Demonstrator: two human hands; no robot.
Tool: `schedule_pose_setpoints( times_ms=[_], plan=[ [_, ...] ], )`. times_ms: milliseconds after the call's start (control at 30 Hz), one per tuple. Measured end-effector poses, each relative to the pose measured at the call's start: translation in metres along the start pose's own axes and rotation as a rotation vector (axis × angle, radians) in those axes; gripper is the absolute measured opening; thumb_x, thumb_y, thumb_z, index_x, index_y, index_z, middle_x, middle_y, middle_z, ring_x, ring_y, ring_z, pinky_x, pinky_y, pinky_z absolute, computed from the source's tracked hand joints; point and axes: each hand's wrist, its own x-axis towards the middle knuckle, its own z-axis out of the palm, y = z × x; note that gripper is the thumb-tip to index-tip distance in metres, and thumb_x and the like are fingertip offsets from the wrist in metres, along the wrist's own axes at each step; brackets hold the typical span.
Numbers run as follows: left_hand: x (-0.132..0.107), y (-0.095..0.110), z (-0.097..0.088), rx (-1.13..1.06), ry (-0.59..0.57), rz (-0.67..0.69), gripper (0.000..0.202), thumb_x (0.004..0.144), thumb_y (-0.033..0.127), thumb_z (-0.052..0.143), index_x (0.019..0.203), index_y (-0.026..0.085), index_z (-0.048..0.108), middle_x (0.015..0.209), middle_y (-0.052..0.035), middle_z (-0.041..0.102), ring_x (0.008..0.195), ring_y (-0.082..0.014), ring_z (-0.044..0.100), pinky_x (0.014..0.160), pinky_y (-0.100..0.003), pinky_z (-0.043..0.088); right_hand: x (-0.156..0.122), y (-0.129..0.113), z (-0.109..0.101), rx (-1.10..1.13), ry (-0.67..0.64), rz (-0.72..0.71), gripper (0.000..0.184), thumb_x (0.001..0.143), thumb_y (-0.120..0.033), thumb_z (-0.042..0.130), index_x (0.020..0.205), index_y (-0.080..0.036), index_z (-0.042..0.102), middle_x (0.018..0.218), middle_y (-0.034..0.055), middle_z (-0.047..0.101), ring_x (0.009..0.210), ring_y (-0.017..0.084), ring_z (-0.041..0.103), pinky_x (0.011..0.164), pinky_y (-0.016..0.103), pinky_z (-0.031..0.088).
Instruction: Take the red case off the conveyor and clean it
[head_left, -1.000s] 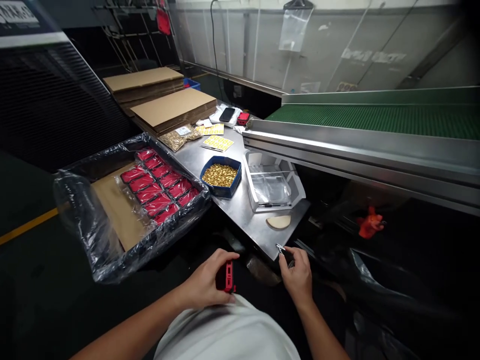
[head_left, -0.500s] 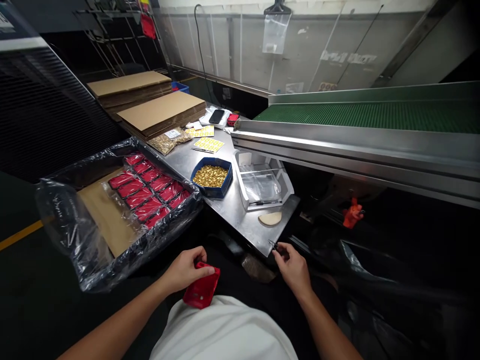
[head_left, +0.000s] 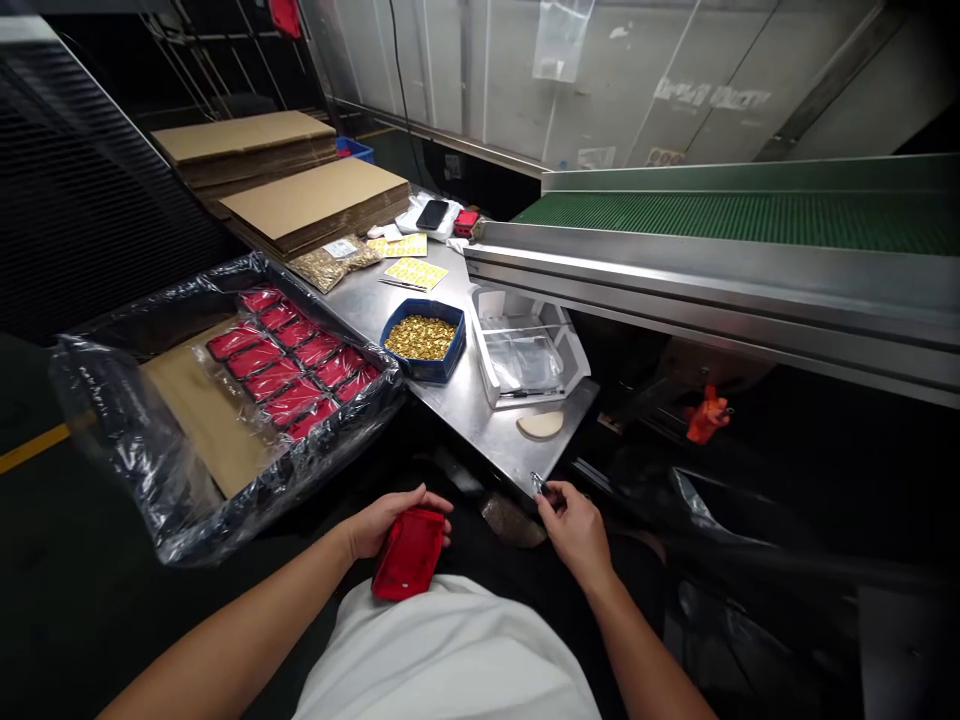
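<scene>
My left hand [head_left: 379,524] grips a flat red case [head_left: 409,553] low in front of my body, broad face up. My right hand [head_left: 571,528] is closed in a pinch on a small shiny metal piece [head_left: 537,484] at the near corner of the steel table [head_left: 491,440]. A blue tray of small brass parts [head_left: 422,339] stands on the table. To the left, a plastic-lined carton [head_left: 187,420] holds rows of bagged red cases [head_left: 292,362] on brown cardboard.
A clear plastic tray [head_left: 525,358] and a beige disc [head_left: 540,424] lie near the table corner. Yellow label sheets [head_left: 413,272], a bag of brass parts [head_left: 330,262] and a phone [head_left: 433,213] sit farther back. Flat cardboard stacks [head_left: 315,200] stand behind. A green conveyor [head_left: 750,215] runs on the right.
My left hand has turned the red case from edge-on to flat, face up. My right hand has stayed by the table corner with its small metal piece. The view shifted a little.
</scene>
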Motion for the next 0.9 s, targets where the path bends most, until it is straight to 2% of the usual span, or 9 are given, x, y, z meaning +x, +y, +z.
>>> schedule_pose_setpoints(
  times_ms=[67,167,267,367,533,700,900],
  plan=[
    [-0.001,0.006,0.004,-0.122,0.009,0.012,0.058,0.085,0.063,0.058,0.106,0.009,0.065,0.095,-0.0155,0.071,0.088,-0.0285,0.07,0.084,-0.041,0.052,-0.001,-0.017,-0.005,0.016,-0.024,0.01,0.035,0.085,-0.049,0.056,0.097,-0.018,0.067,0.076,0.0052,0.068,0.069,0.021,0.063,0.066,0.034,0.051],
    [-0.002,0.016,0.016,-0.278,0.066,0.089,0.057,0.091,0.065,0.046,0.108,0.013,0.064,0.094,-0.0104,0.072,0.089,-0.0251,0.07,0.086,-0.038,0.053,-0.007,-0.061,-0.014,0.083,-0.095,-0.018,0.034,0.085,-0.051,0.058,0.101,-0.021,0.065,0.078,0.0029,0.067,0.065,0.017,0.059,0.065,0.032,0.049],
    [-0.005,0.025,0.035,-0.365,0.086,0.113,0.068,0.092,0.069,0.036,0.113,0.011,0.064,0.095,-0.0125,0.072,0.087,-0.0257,0.07,0.085,-0.039,0.054,-0.016,-0.11,-0.018,0.108,-0.24,-0.146,0.027,0.087,-0.046,0.058,0.102,-0.023,0.064,0.081,0.0015,0.065,0.067,0.016,0.058,0.065,0.03,0.047],
    [-0.01,0.029,0.054,-0.405,0.097,0.104,0.075,0.091,0.072,0.032,0.116,0.008,0.063,0.097,-0.0159,0.071,0.086,-0.0268,0.07,0.083,-0.039,0.055,-0.023,-0.142,-0.015,0.057,-0.353,-0.255,0.02,0.088,-0.039,0.055,0.099,-0.024,0.064,0.082,0.0009,0.065,0.072,0.016,0.059,0.066,0.03,0.045],
    [-0.017,0.033,0.069,-0.433,0.112,0.087,0.079,0.09,0.073,0.032,0.119,0.007,0.062,0.093,-0.0175,0.071,0.081,-0.0276,0.07,0.078,-0.039,0.056,-0.024,-0.156,-0.004,-0.03,-0.399,-0.293,0.018,0.088,-0.035,0.053,0.097,-0.023,0.064,0.078,0.0004,0.064,0.07,0.017,0.058,0.066,0.032,0.044],
    [-0.019,0.036,0.073,-0.415,0.165,0.101,0.075,0.091,0.072,0.033,0.118,0.009,0.061,0.094,-0.0152,0.07,0.079,-0.0247,0.069,0.075,-0.036,0.056,-0.023,-0.159,-0.003,-0.01,-0.434,-0.302,0.018,0.088,-0.035,0.054,0.096,-0.023,0.064,0.078,0.0008,0.065,0.068,0.016,0.058,0.063,0.03,0.043],
    [-0.022,0.038,0.075,-0.4,0.178,0.038,0.072,0.091,0.071,0.031,0.119,0.01,0.059,0.088,-0.0127,0.07,0.074,-0.0234,0.07,0.07,-0.034,0.057,-0.023,-0.159,-0.004,-0.04,-0.421,-0.409,0.018,0.09,-0.032,0.053,0.101,-0.023,0.064,0.082,0.001,0.064,0.073,0.016,0.059,0.065,0.03,0.045]
  ],
)
